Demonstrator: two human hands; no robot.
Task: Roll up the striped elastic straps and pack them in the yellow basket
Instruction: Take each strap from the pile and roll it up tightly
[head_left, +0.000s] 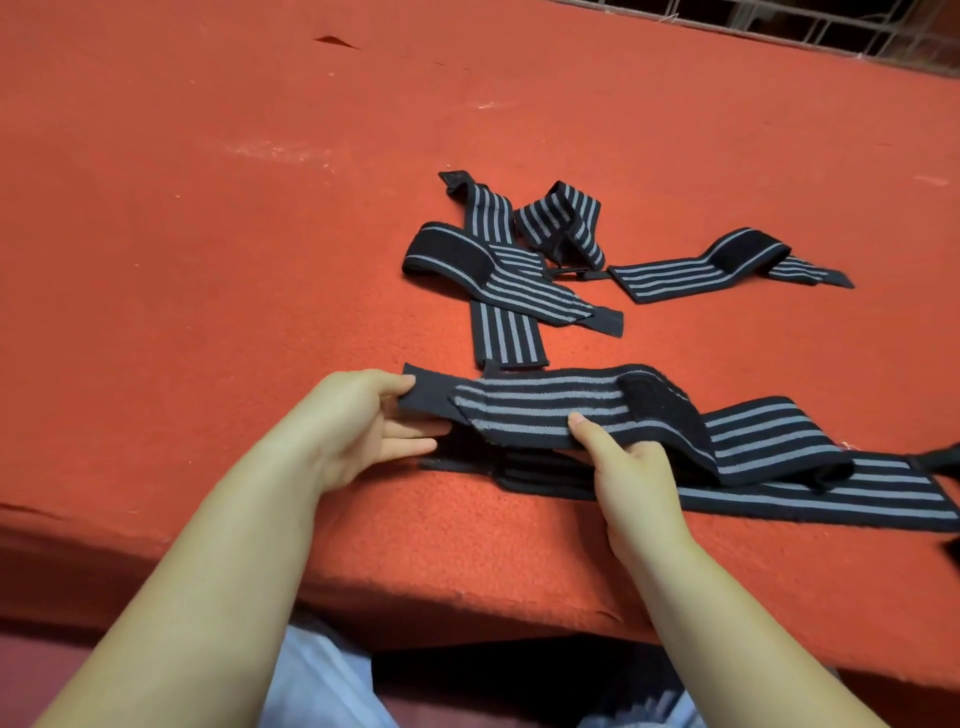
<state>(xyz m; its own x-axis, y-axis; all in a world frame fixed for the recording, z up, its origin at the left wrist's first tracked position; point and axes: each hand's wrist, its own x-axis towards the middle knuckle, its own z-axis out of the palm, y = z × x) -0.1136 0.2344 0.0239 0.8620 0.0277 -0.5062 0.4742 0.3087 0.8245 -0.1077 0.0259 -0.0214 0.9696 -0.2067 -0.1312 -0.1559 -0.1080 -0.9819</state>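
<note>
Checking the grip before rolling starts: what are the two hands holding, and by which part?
Both hold the nearest black elastic strap with grey stripes: the left hand pinches its plain black end tab, the right hand grips its near edge mid-length.

One black, grey-striped strap (649, 431) is lying folded, unrolled, along the red surface's near edge; several more straps (498, 270) are lying loosely crossed, perhaps four, nearer its middle.

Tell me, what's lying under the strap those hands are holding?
Under the held strap another striped strap lies flat on the red surface, running off right. Its left part is covered, so its end cannot be seen.
</note>
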